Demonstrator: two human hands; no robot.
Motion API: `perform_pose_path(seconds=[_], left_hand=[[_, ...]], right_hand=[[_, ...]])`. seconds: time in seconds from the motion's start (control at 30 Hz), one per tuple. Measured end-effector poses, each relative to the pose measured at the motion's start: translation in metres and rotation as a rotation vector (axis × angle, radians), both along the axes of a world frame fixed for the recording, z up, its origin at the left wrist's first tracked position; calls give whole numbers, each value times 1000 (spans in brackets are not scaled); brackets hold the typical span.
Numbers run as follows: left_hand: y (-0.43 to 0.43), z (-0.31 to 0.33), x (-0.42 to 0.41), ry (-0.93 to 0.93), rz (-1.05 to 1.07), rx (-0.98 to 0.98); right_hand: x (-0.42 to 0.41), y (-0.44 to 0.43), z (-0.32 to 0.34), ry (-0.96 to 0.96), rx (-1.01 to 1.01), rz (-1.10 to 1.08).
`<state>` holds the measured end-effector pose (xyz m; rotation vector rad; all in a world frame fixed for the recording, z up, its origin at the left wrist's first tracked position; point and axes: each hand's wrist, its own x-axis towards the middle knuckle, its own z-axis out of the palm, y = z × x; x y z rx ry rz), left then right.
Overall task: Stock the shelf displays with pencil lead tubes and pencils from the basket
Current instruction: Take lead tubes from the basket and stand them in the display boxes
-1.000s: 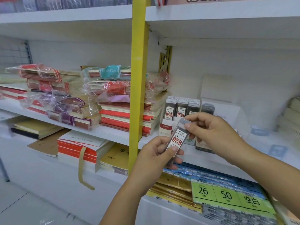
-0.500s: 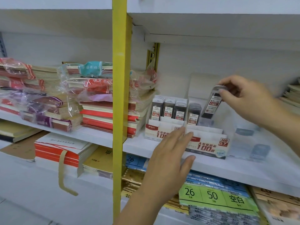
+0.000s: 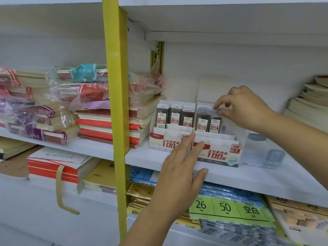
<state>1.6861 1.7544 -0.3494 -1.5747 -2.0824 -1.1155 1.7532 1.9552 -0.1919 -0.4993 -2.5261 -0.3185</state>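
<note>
Two white cardboard display boxes stand side by side on the middle shelf. The left display box (image 3: 160, 139) holds rows of 0.5 lead tubes (image 3: 174, 115). The right display box (image 3: 222, 153), marked HB 0.7, holds a 0.7 lead tube (image 3: 202, 119) and a second lead tube (image 3: 215, 124) beside it. My right hand (image 3: 244, 107) pinches the top of that second tube, which stands upright in the box. My left hand (image 3: 184, 167), fingers straight, rests against the fronts of both boxes. No basket or pencils are in view.
A yellow upright post (image 3: 115, 103) divides the shelving. Wrapped stacks of notebooks (image 3: 99, 110) fill the shelf left of the boxes. A clear plastic box (image 3: 262, 150) sits to the right, with stacked books (image 3: 308, 105) beyond. Label sheets (image 3: 229, 208) lie on the shelf below.
My right hand carried the lead tube from my left hand up to the 0.7 box and lowered it in beside the other tube. My left hand let go and moved to the box fronts.
</note>
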Motion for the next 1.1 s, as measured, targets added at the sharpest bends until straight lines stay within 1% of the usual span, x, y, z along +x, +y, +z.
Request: perform_pose_path(seconds=[0.07,0.13,0.2,0.23,0.27,0.3,0.33,0.37,0.4,0.5,0.57,0.6,0.7,0.8,0.87,0.97,1.1], left_hand=[[-3,1,0,-17,-13,-4],[-8,1,2,-25,-11,23],[-18,-2,7,-23,20,92],[-25,-5,10,-15,44,137],[-32,-10,13,-7,65,175],[-39,-19,17,-10,77,194],[-45,-30,21,-25,80,175],[-52,-44,24,-60,65,105],[-58,-62,27,-110,42,-7],[-80,-128,30,-247,11,-471],[-92,-175,31,-314,18,-783],[-97,-200,32,-368,29,-879],[-110,-262,42,-612,109,-977],[-119,-316,56,-771,155,-1025],[-122,-343,62,-822,173,-1047],[-122,-371,64,-869,195,-1043],[-114,-394,67,-856,221,-1080]], right_hand=[[1,-4,1,-29,-9,-41],[10,-12,0,40,-23,-18],[31,-33,-8,223,-43,100],[43,-48,-15,304,-90,191],[57,-64,-26,347,-173,290],[71,-80,-41,347,-283,382],[83,-93,-58,299,-409,446],[92,-102,-79,211,-543,469],[100,-107,-103,91,-663,451],[110,-111,-196,-311,-890,271],[116,-113,-268,-485,-1015,122],[120,-114,-305,-535,-1072,52],[136,-124,-401,-596,-1205,-114],[153,-137,-470,-646,-1247,-219],[155,-141,-499,-617,-1276,-270],[144,-140,-527,-562,-1235,-277],[119,-142,-556,-627,-1235,-254]])
